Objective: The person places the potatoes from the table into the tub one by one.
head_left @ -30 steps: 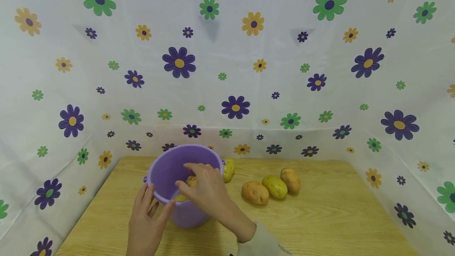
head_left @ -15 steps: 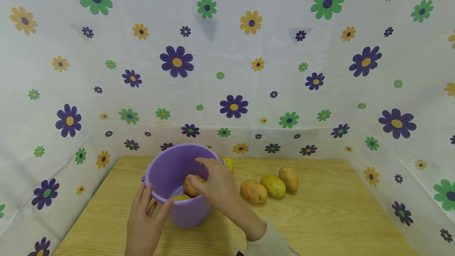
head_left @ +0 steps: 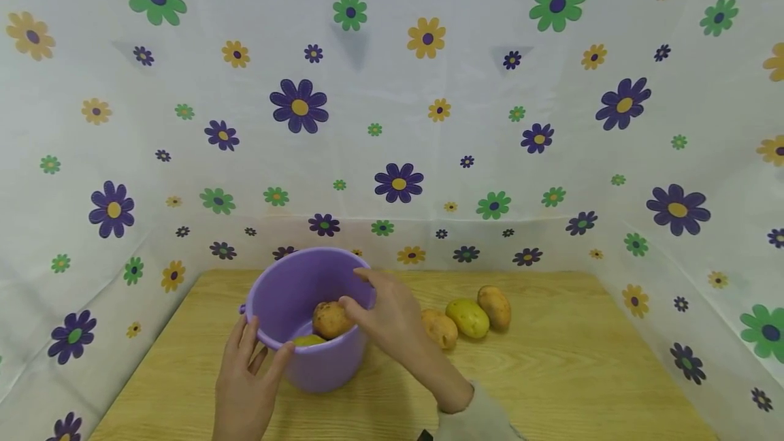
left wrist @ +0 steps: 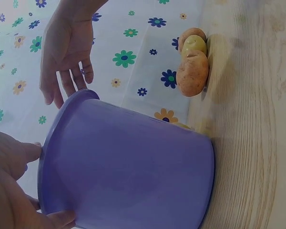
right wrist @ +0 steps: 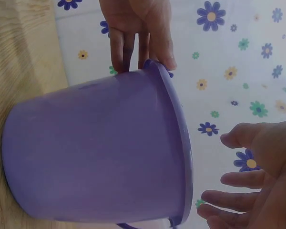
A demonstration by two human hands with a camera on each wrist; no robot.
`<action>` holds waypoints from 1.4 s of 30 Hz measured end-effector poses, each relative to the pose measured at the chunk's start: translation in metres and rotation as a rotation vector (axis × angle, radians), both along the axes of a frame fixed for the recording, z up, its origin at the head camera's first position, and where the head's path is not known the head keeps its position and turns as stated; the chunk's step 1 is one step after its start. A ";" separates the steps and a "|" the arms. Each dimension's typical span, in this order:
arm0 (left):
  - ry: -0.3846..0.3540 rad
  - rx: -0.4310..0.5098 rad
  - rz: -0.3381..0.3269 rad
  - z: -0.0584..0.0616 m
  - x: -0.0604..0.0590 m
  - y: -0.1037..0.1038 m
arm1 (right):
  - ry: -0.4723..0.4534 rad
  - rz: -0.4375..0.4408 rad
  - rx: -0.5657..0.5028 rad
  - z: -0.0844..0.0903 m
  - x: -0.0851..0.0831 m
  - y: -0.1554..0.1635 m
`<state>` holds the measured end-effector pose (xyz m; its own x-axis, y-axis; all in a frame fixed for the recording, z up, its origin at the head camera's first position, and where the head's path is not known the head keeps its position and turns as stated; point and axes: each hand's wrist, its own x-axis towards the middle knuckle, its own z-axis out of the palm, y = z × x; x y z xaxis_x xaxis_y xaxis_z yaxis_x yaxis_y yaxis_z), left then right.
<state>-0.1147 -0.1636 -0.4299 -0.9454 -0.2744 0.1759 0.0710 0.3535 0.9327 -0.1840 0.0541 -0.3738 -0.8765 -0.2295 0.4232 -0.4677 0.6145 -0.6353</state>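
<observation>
A purple bucket (head_left: pixel 324 366) stands on the wooden table. Inside it lie a brown potato (head_left: pixel 331 320) and a yellow-green potato (head_left: pixel 308 340). My left hand (head_left: pixel 248 380) grips the bucket's near-left rim, with the thumb and fingers on either side of the edge, as the right wrist view also shows. My right hand (head_left: pixel 392 315) is over the right side of the rim, fingers spread and holding nothing. In the right wrist view the right hand (right wrist: pixel 262 181) is beside the bucket's mouth, its fingers apart from the rim.
Right of the bucket, a brown potato (head_left: pixel 442 329), a yellow-green potato (head_left: pixel 467 318) and another brown potato (head_left: pixel 495 307) lie in a row on the table (head_left: pixel 551 373). A white curtain (head_left: pixel 392 87) with printed flowers surrounds the table's back and sides.
My right hand has let go of the brown potato, which stays in the bucket, and has drawn back rightward toward the rim. The left hand keeps its hold.
</observation>
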 end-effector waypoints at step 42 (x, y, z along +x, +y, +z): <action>0.039 -0.041 0.024 -0.001 -0.001 -0.001 | -0.109 -0.296 0.094 -0.015 -0.008 0.142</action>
